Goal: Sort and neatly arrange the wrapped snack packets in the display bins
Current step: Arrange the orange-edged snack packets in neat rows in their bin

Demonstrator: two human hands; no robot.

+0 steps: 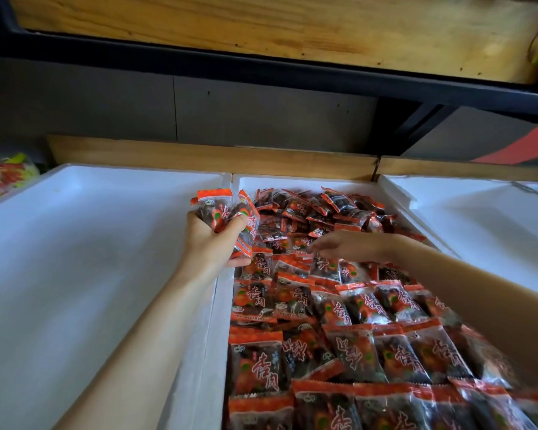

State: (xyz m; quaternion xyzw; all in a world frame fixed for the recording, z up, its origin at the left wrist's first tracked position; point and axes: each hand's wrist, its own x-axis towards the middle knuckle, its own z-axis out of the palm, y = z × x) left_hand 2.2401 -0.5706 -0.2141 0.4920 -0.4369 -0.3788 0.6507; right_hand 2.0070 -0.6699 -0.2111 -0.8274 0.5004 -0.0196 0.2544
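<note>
Packets (348,305): clear wrappers with orange-red sealed ends and red lettering are showing dark pieces inside; they are filling the middle bin (222,305).
Near rows (385,349): packets are lying flat in overlapping lines, lettering facing up.
Far heap (323,206): packets are lying loose, tilting every way.
Left hand (212,240): it is hovering over the middle bin's left wall, fingers and thumb curling tightly round a held bunch (221,209) of packets, whose sealed ends are sticking up.
Right hand (345,245): it is reaching leftward across the bin, low over the packets between rows and heap; its fingers (322,246) are stretching forward and blurring, so I cannot tell whether they are pinching a packet.
Neighbours: a left bin (90,243) and a right bin (479,218), both white, are flanking the middle bin.
</note>
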